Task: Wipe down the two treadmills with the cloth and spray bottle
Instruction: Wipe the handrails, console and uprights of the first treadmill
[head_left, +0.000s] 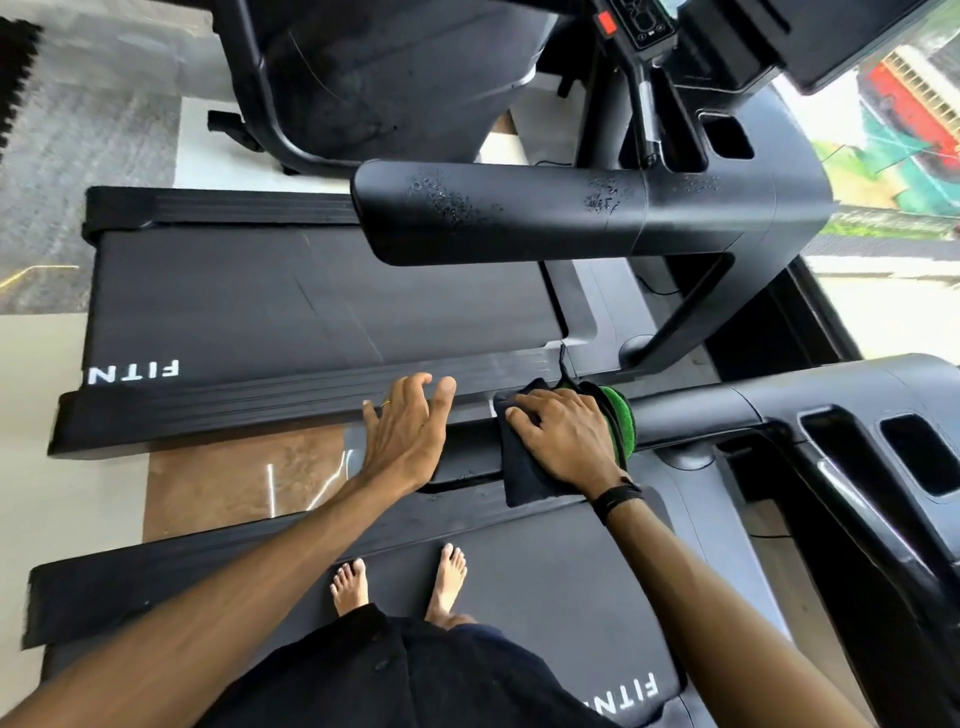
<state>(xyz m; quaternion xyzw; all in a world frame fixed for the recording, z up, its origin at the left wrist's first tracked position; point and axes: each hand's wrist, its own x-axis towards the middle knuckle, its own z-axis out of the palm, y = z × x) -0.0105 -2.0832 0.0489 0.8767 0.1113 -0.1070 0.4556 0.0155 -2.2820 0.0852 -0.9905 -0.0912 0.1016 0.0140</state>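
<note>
Black-and-green microfibre cloth (524, 467): pressed onto near treadmill's handrail (691, 415) by right hand (563, 439), fingers curled over it. Left hand (408, 431): released, fingers spread, nothing held.

White upside-down letters "FITN", cut off by the frame edge, stand on the belt of the treadmill I stand on (519, 587), near my right side. The same white "FITN", also upside down and partly cut off, stands at the left end of the far treadmill's belt (311, 306). Console markings are too small to read.
</note>
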